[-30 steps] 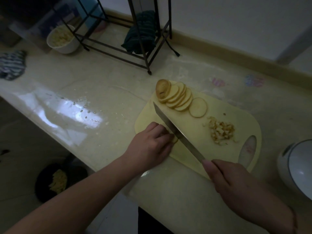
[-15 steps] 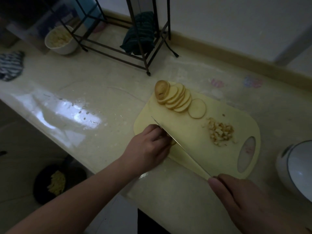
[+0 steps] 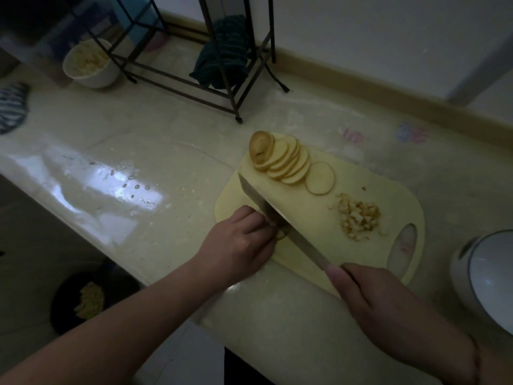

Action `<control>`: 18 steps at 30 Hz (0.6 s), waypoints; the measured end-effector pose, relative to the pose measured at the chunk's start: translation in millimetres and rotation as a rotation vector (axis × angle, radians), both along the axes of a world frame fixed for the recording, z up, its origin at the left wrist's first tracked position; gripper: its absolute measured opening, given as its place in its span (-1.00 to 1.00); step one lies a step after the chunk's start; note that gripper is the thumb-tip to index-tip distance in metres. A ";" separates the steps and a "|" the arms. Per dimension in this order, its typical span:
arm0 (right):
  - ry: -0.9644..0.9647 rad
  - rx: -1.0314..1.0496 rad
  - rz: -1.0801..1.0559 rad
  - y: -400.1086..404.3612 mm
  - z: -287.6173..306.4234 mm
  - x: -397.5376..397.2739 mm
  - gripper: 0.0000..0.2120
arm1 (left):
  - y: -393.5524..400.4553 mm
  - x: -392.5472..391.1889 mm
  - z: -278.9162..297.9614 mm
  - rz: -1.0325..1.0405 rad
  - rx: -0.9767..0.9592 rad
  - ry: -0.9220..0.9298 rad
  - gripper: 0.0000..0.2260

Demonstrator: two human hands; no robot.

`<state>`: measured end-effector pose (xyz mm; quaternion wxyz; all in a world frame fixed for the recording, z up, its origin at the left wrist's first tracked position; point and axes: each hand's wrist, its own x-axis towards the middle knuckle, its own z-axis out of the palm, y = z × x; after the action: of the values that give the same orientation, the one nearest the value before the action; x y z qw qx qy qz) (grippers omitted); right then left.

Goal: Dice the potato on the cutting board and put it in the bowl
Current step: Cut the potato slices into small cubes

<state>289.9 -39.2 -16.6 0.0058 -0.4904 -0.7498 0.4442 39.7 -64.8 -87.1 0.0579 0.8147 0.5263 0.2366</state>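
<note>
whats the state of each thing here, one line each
left hand: curled, holding down a potato piece by the blade
right hand: gripping the knife handle
knife: blade down on the board, edge against the piece
cutting board: flat on the counter
slices: fanned, uncut
diced pile: on the board, not in a bowl
right bowl: looks empty
far bowl: filled with pale food

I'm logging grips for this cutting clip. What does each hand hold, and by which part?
Right hand grips the knife by its handle; left hand pins a potato piece, mostly hidden, under curled fingers.
</note>
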 end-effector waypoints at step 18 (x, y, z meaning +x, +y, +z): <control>-0.006 0.023 -0.009 -20.1 -0.9 6.8 -0.21 | 0.1 -2.3 5.0 -0.040 0.061 0.029 -0.92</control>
<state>296.7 -59.3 -17.5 0.0110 -0.4951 -0.7526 0.4339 37.4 -64.6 -82.1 0.0300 0.8299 0.5031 0.2394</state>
